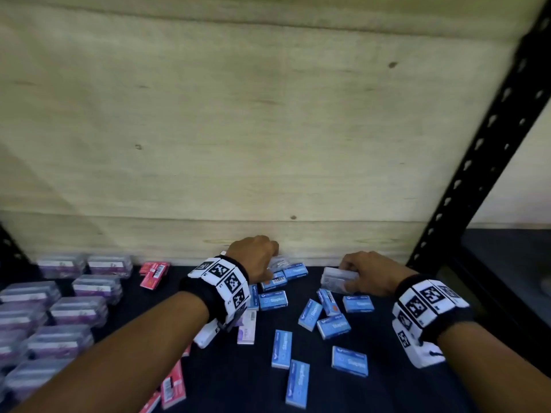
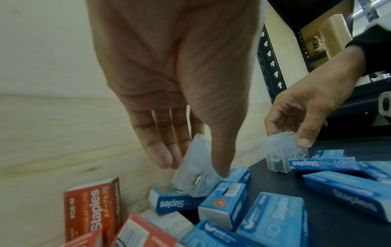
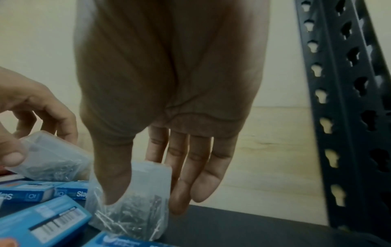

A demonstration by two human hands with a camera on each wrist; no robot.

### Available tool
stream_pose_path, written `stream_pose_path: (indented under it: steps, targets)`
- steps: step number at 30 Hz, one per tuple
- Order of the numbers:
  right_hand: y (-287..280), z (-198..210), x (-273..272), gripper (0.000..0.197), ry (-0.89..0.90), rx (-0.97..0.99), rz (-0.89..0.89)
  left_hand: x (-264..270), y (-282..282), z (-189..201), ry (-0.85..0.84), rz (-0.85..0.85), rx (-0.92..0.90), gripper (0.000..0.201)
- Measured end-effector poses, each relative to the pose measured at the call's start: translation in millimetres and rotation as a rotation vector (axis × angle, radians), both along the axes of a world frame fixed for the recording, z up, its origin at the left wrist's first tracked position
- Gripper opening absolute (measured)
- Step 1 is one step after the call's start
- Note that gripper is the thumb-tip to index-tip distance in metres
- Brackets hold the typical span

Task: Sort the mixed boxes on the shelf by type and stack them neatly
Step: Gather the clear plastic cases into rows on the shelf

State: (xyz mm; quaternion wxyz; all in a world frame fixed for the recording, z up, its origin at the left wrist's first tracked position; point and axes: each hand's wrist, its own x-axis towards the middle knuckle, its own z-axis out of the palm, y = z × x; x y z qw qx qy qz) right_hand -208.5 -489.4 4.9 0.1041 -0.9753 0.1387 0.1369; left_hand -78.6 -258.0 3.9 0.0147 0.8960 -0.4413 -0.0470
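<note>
A: Head view: we see the left hand point(image 1: 253, 257) and right hand point(image 1: 365, 274) each pinching 1 clear plastic box at the shelf's point(image 1: 387, 391) back, presumably bound for the clear stacks point(image 1: 59, 311) at left.

B: Left wrist view: thumb and fingers point(image 2: 160, 153) clamp the left clear box point(image 2: 194, 168) above blue staples boxes point(image 2: 273, 215).

A: Right wrist view: the right clear box point(image 3: 137, 200), similarly pinched, stands upright.

Dim, even indoor light; soft shadows on the wooden back panel point(image 1: 238, 129); motion blur and wide-angle bending toward edges.
</note>
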Motion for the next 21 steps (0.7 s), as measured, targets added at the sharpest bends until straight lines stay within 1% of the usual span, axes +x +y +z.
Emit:
stream_pose_path:
  steps: [4,6,11,15,21]
  targets:
    - [-4,-1,-4,0.030,-0.040,0.018,-0.013,0,0,0,-0.015,-0.003,-0.039,0.032]
    - [-4,4,-5,0.027,-0.074,0.046,-0.013,-1,4,5,-0.013,-0.009,-0.062,0.033]
    - [14,23,-3,0.035,-0.097,0.115,0.078,-12,31,28,-0.013,-0.024,-0.103,0.042]
    - [50,33,-2,0.034,-0.075,0.154,0.188,-19,71,45,-0.023,0.011,-0.116,0.038]
    - [117,42,7,0.033,-0.089,0.206,0.312,-30,153,63,0.071,0.113,-0.113,0.035]
